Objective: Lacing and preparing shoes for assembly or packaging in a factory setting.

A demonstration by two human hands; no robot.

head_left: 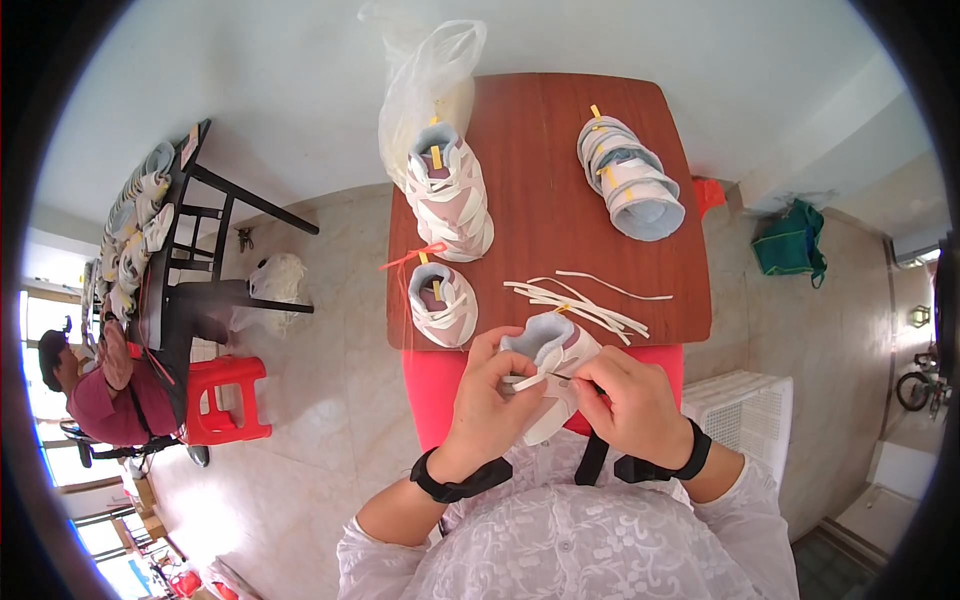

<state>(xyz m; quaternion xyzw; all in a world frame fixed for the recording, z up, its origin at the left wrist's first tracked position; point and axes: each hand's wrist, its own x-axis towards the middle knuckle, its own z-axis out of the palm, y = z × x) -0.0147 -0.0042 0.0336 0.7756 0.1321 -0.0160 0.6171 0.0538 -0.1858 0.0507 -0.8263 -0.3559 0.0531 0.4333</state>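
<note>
A pale shoe upper (548,420) without a sole, grey-lined with a yellow heel loop, is held between my hands just off the table's near edge. My left hand (488,392) is closed at its left side, pinching a flat white shoelace (528,382) against it. From the right, my right hand (628,398) pinches a thin dark pointed tool (560,376) whose tip meets the upper near the lace. Its handle is hidden in my fingers. On the table just beyond lie several loose white shoelaces (585,310).
Laced uppers (450,195) stand in a row on the brown table (540,180), beside a plastic bag (430,90). One upper (443,305) with red cord sits nearer; nested uppers (630,180) lie right. A white crate (740,420) is at right. Another person (120,395) sits far left.
</note>
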